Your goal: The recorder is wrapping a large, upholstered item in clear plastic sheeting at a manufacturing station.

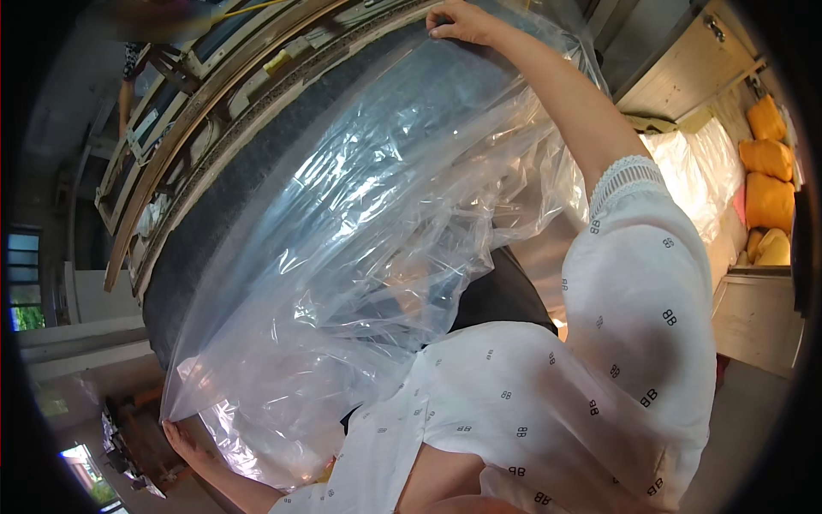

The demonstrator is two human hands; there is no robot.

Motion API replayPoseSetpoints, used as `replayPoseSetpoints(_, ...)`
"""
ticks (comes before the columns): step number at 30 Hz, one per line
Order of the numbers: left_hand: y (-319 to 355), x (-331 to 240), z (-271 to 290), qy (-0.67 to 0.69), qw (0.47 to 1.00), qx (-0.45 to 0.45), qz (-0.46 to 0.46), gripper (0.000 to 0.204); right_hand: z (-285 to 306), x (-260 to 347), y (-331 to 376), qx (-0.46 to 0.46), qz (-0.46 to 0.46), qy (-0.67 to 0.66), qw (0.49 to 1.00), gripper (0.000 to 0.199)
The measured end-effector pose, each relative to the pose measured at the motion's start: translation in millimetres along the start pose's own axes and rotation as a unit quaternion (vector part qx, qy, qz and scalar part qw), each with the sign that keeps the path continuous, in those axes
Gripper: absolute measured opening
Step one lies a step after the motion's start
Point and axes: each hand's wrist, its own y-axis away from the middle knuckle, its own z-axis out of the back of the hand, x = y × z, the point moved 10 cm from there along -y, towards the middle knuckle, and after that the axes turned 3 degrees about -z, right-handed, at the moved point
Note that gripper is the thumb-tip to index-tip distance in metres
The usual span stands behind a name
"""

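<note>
A large clear plastic sheet (351, 197) spreads over a dark work surface (227, 193) and hangs in crumpled folds toward my body. At the far right end of the surface, my right hand (462, 23) is closed on the sheet's edge, with its fingers curled. My left hand (181, 441), low at the left, pinches the near-left corner of the same sheet. Between the two hands the sheet's far edge runs fairly straight along the surface. Its near part is loose and wrinkled, and some dark cloth (505, 295) shows beside it.
Along the far side of the surface runs a long wood-and-metal machine frame (171, 150). Another person's arm (126, 103) shows beyond it. To the right are a shiny plastic-wrapped pile (698, 167), stacked orange bundles (768, 201) and a wooden panel (698, 68) with a latch.
</note>
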Motion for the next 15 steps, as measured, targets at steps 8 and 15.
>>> replayPoseSetpoints(8, -87, 31, 4, -0.033, 0.997, 0.036, 0.062, 0.042, 33, 84, 34, -0.199, 0.184, 0.31, 0.911, 0.016)
replayPoseSetpoints(15, -160, -30, -94, 0.102, 0.99, 0.093, -0.022, 0.044, 113, 77, -6, -0.222, -0.019, -0.34, 0.914, 0.006)
